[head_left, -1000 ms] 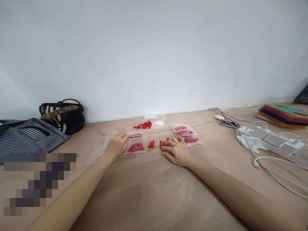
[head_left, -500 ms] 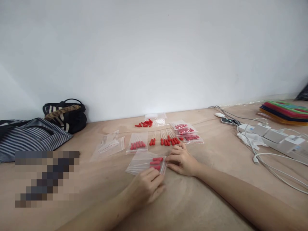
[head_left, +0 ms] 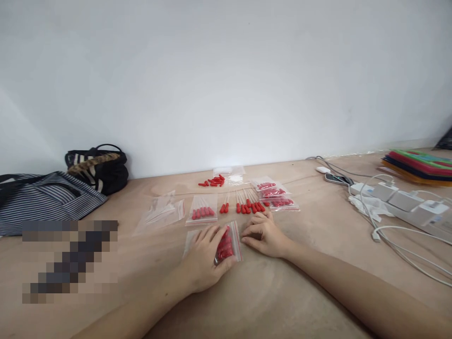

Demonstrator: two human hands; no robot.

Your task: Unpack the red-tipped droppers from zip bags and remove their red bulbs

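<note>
My left hand (head_left: 205, 258) lies with spread fingers over a clear zip bag (head_left: 234, 230) holding several droppers with red bulbs. The fingers and thumb frame the bulbs (head_left: 224, 248); the glass stems are mostly hidden under the hand. Just right of the bag's red seal line, my right hand (head_left: 265, 235) rests on its side, fingers loosely bent and thumb apart, with nothing visible in it. Beyond its fingertips lie loose droppers (head_left: 248, 207) with red bulbs toward me. Farther left is another filled zip bag (head_left: 202, 210).
Filled bags (head_left: 281, 203) overlap at the right of the droppers. Flat clear bags (head_left: 164, 212) lie left; loose red bulbs (head_left: 216, 181) sit near the wall. Chargers and cables (head_left: 402, 197) spread at right, with coloured folders (head_left: 420, 165) behind. A striped bag (head_left: 67, 195) stands left.
My left hand has shifted up and left and flattened over the bag, covering its stems. The right hand has barely moved and now sits just off the bag's edge.
</note>
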